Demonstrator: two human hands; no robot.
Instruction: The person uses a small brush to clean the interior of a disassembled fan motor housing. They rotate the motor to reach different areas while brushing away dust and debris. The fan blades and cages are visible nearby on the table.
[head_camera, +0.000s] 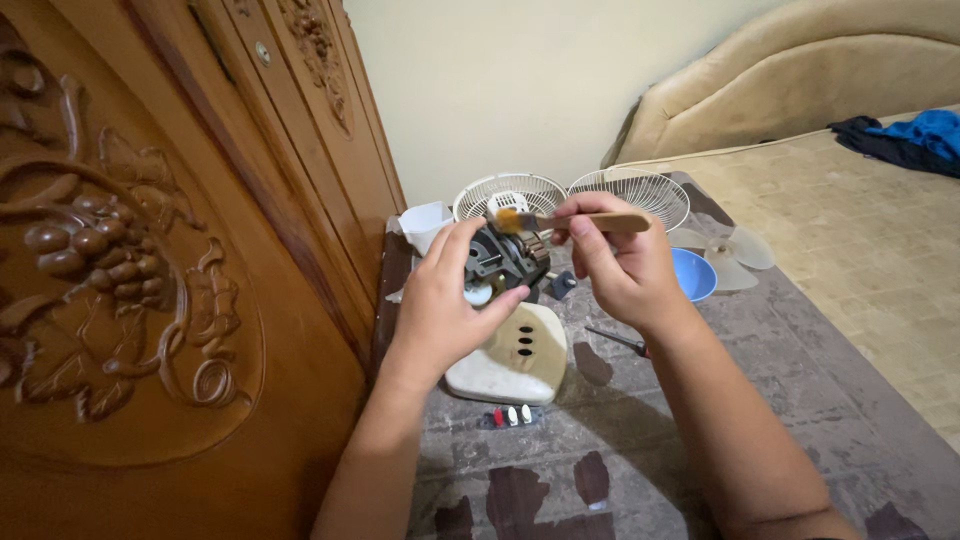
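- Wooden handle and orange-stained bristles belong to a small brush (575, 221), which is gripped by the closed fingers of the right hand (617, 262).
- The long axis of the brush is laid almost level, from right to left, so the bristle tip is pointed toward the left hand (445, 300) and away from the right palm.
- The fan motor (505, 258), dark and without its cover, is found directly below and slightly left of the bristles; the tip is seen at the upper edge of the motor, but contact cannot be told for sure.
- The motor is wrapped by the left hand from its left side, with the thumb and fingers closed around it, so it is held steady above the cream fan base (512, 358).
- The left hand is the nearer one to the motor; the right hand is kept just beside it, to the right.
- 2 white fan grilles (570, 190) are leaned against the wall behind the hands, and a blue bowl (696, 273) and a pale fan blade (738, 255) are lying to the right.
- A screwdriver (615, 340) is lying on the patterned mat (800, 400) under the right wrist, and a small switch block (510, 415) is placed in front of the base.
- A carved wooden door (150, 300) is standing at the left.
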